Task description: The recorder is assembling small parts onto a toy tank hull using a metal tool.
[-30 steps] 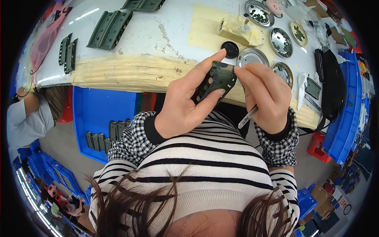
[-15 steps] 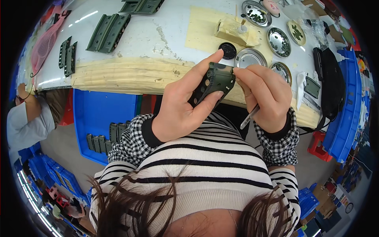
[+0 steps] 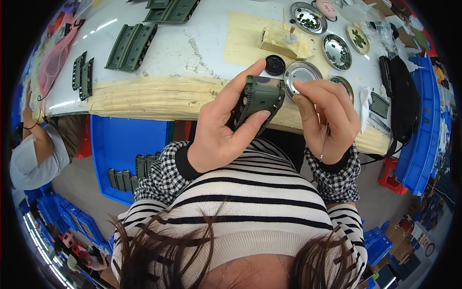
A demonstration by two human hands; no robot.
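My left hand (image 3: 219, 127) is wrapped round a dark green toy tank body (image 3: 265, 98) with black tracks along its sides, held tilted above the table's front edge. Just right of it, apart from it, is my right hand (image 3: 332, 115), its fingers curled and thumb near the index finger. A thin metal tool (image 3: 324, 143) is tucked in that palm; its kind is not clear. Whether a small part sits between the fingertips cannot be made out. Beyond the hands lie a round metal tin (image 3: 302, 72) and a black round lid (image 3: 275, 65).
Metal dishes (image 3: 337, 51) with small green parts stand at the right, by a tape-covered block (image 3: 287, 42). Green toy pieces (image 3: 131, 47) lie at the left. A blue bin (image 3: 130, 132) holds more tank bodies below the table. Another person (image 3: 41, 144) sits far left.
My right hand has drawn back from the tank body, leaving a gap between them. The tank body has turned slightly and shifted a little left in my left hand.
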